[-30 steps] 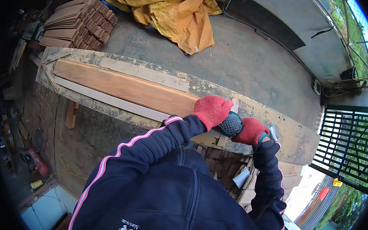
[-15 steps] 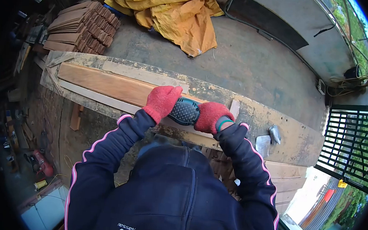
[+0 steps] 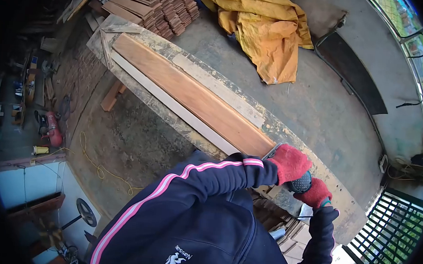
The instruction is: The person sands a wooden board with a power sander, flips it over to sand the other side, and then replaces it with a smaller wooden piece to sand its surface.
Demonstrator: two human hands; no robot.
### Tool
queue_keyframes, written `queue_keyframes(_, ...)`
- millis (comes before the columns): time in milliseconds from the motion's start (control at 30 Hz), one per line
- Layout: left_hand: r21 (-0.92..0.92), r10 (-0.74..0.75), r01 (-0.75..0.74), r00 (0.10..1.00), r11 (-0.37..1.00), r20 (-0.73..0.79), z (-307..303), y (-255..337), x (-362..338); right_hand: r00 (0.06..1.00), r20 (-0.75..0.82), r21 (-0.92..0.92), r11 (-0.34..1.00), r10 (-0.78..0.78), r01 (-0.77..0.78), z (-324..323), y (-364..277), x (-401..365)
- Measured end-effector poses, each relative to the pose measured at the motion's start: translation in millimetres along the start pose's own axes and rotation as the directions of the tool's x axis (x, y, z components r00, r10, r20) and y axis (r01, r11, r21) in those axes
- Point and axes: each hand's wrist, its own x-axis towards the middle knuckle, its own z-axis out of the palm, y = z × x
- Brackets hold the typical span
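Note:
My left hand (image 3: 291, 163), in a red knit glove, is closed over the front part of a dark teal power sander (image 3: 301, 182) with a dotted grip. My right hand (image 3: 315, 192), gloved the same way, is wrapped round its rear. The sander is at the near right end of a long reddish-brown wooden board (image 3: 189, 97), and its underside is hidden by my left hand and sleeve. The board lies lengthwise on a worn workbench (image 3: 279, 129), between a pale strip (image 3: 174, 105) and a greyish wooden batten (image 3: 219, 90).
Stacked brown boards (image 3: 156, 7) stand beyond the bench's far end. A crumpled yellow tarp (image 3: 261, 33) lies on the floor behind it. A yellow cord (image 3: 98, 166) trails across the floor at left. A green metal grille (image 3: 392, 232) stands at right.
My hands and the sander have moved right along the board to its end, uncovering more of its surface. My view has turned, so the bench now runs more steeply down to the right.

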Motion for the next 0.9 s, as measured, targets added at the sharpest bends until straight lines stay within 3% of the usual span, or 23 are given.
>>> queue_keyframes(67, 0.279, 0.297, -0.296, 0.954, 0.914, 0.037, -14.2, -3.6, 1.2, 1.0, -0.004, -0.043, 0.999, -0.028, 0.028, -7.2, -20.6, 9.4)
queue_keyframes(100, 0.305, 0.337, -0.323, 0.942, 0.896, 0.007, -29.4, -7.3, -2.4, 0.999, -0.01, -0.067, 0.997, -0.039, 0.038, -10.5, -38.5, 11.4)
queue_keyframes(133, 0.31, 0.329, -0.314, 0.944, 0.897, 0.005, -44.4, -15.1, -3.8, 0.999, -0.006, -0.069, 0.996, -0.048, 0.047, -12.6, -56.4, 16.5)
queue_keyframes(200, 0.275, 0.138, -0.123, 0.99, 0.954, -0.036, -77.8, -37.7, -1.9, 0.999, -0.028, -0.088, 0.996, -0.027, 0.025, -19.6, -98.1, 29.2)
queue_keyframes(333, 0.249, 0.051, -0.046, 0.999, 0.968, -0.015, -160.7, -95.9, -5.2, 0.994, -0.042, -0.061, 0.993, -0.102, 0.099, -24.1, -189.1, 57.4)
queue_keyframes(600, 0.257, 0.074, -0.049, 0.993, 0.965, -0.089, -332.1, -229.8, -19.2, 0.996, 0.015, -0.135, 0.987, -0.09, 0.091, -38.7, -407.4, 110.0)
queue_keyframes(667, 0.272, 0.143, -0.099, 0.978, 0.957, -0.149, -370.6, -263.0, -25.0, 0.984, 0.01, -0.132, 0.975, -0.18, 0.179, -38.8, -454.7, 123.2)
queue_keyframes(833, 0.308, 0.049, -0.023, 0.996, 0.951, -0.078, -458.8, -325.1, -36.8, 0.951, -0.003, -0.066, 0.949, -0.309, 0.308, -38.9, -549.9, 154.9)
queue_keyframes(900, 0.294, 0.037, 0.014, 0.985, 0.956, -0.168, -479.0, -340.2, -40.2, 0.937, -0.054, -0.05, 0.938, -0.346, 0.343, -33.2, -573.6, 165.0)
